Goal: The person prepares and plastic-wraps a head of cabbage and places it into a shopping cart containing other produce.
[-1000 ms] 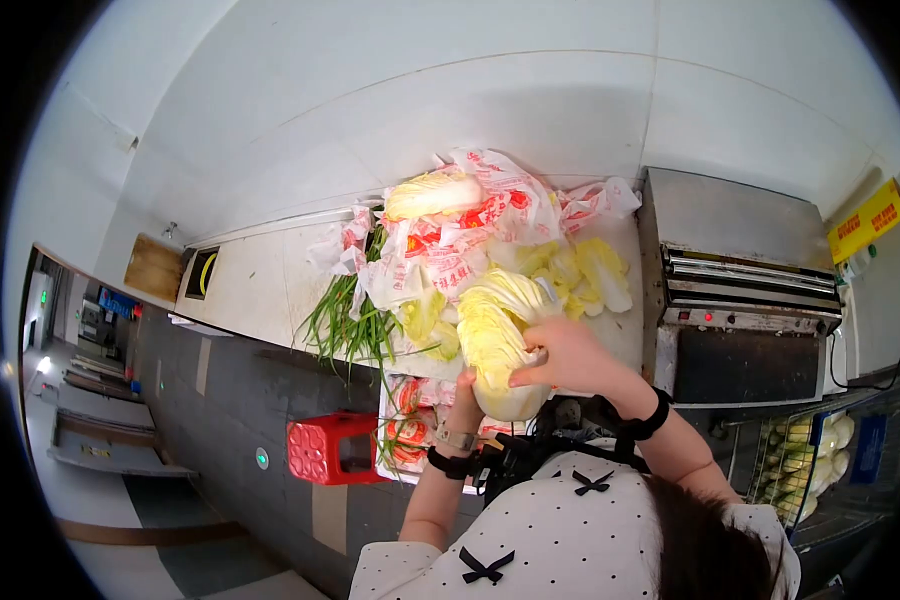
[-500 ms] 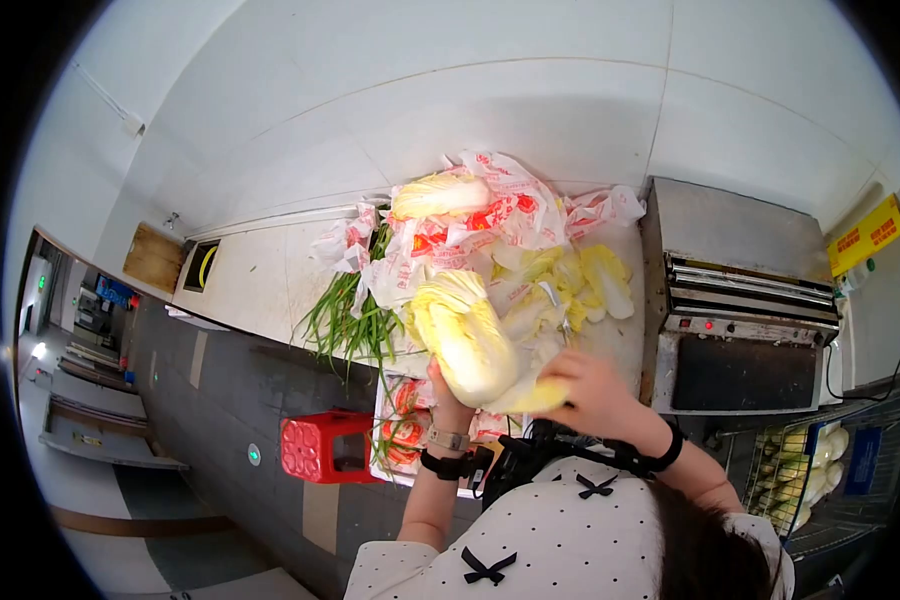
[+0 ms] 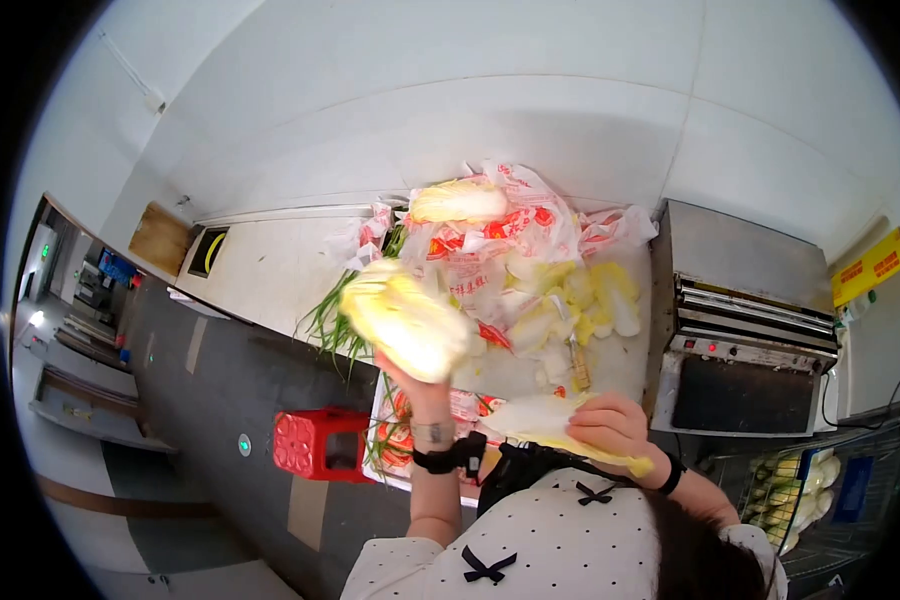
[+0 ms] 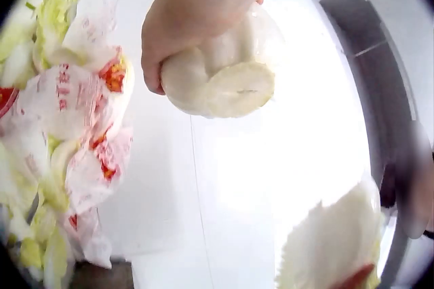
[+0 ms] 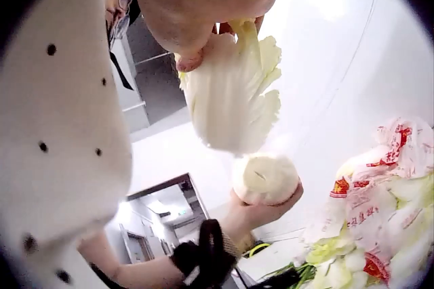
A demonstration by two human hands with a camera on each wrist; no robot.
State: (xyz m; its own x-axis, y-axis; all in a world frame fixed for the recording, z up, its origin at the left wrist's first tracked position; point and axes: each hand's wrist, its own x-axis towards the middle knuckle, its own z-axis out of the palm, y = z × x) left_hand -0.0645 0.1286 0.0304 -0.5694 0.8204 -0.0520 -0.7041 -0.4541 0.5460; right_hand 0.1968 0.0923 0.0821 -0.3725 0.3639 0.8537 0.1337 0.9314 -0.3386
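Observation:
My left hand [image 3: 420,388] grips a pale yellow napa cabbage [image 3: 410,322] from below, raised above the counter's left part. In the left wrist view, the cut white base of that cabbage [image 4: 237,92] faces the camera, with the fingers curled about its side. Close to the body, my right hand [image 3: 610,428] holds a loose white cabbage leaf [image 3: 530,418]. The right wrist view shows thumb and fingers pinching the leaf [image 5: 227,96] by one end. A gap separates the leaf from the cabbage in the head view.
Another napa cabbage [image 3: 460,202] lies on red-printed plastic bags [image 3: 530,220] by the wall. Loose leaves [image 3: 605,300] are heaped on the counter [image 3: 270,262], with green scallions [image 3: 332,325] at its front. A wrapping machine [image 3: 750,310] stands right; a red stool [image 3: 305,445] is on the floor.
The cabbage has come away from between both hands and moved left in the left hand. One leaf has come off it, and the right hand has drawn that leaf back towards the body.

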